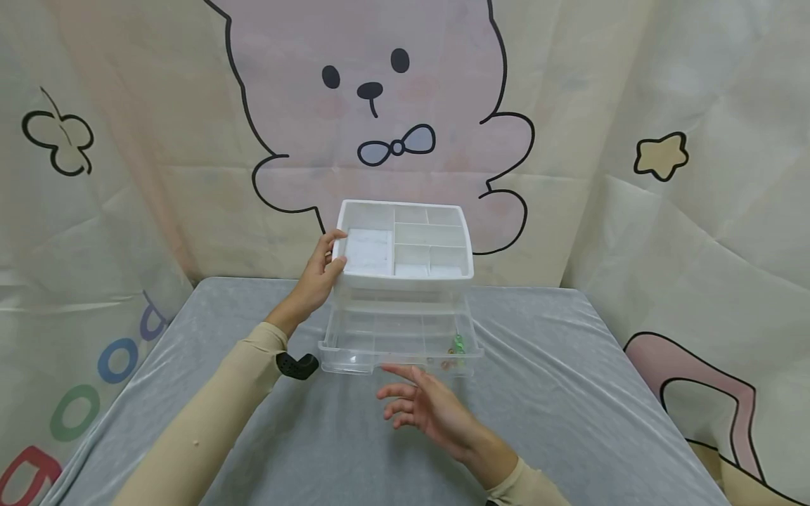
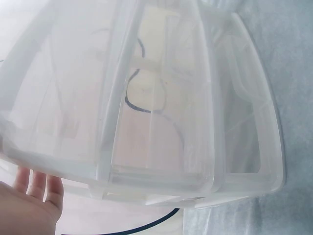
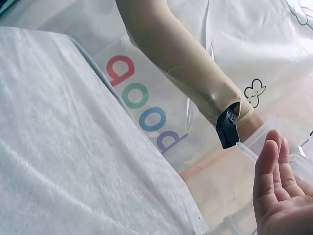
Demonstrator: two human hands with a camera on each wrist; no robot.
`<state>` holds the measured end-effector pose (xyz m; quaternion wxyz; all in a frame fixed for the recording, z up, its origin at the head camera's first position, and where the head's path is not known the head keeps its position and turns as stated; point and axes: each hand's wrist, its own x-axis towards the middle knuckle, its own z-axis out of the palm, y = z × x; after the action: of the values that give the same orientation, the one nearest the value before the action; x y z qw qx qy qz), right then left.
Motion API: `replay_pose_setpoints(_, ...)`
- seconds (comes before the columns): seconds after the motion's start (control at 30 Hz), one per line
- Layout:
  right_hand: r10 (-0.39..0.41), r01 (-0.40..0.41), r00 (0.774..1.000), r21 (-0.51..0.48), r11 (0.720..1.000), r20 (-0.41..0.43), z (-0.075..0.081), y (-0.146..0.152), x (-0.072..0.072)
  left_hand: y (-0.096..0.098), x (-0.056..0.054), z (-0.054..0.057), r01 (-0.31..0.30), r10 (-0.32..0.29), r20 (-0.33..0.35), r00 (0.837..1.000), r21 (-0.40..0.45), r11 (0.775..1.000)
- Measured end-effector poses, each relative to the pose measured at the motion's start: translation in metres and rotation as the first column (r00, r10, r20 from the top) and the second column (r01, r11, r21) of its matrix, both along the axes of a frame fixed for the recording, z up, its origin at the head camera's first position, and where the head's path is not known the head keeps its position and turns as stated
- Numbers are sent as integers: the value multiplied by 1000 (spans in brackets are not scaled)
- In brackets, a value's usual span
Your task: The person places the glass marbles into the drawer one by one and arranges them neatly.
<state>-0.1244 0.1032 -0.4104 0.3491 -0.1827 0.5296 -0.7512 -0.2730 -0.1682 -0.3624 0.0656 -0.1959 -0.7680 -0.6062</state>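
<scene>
A clear plastic drawer box with a white-rimmed, divided top stands on the cloth, seen also from its side as translucent walls in the left wrist view. My left hand grips the upper left side of the box, thumb at the rim. Below the top, a clear drawer juts toward me. Small green pieces and brownish ones lie at its right end. In front of the drawer, my right hand holds nothing, its fingers extended near the front wall; the right wrist view shows its fingers fairly straight.
Grey cloth covers the table. Behind it hangs a backdrop with a printed bear, and printed side curtains stand left and right. A black wrist device sits on the left forearm beside the drawer.
</scene>
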Motion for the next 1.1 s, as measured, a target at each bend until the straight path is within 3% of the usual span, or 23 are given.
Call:
replay_pose_setpoints(0.3, 6, -2, 999, -79, 997, 45, 3, -2, 0, 0, 1, 1, 0, 0, 0, 1000, -4, 1000)
replay_pose_setpoints(1.1, 7, -4, 999, -79, 997, 32, 9, -4, -18, -1, 0, 0, 2, -2, -11, 1000, 1, 1000)
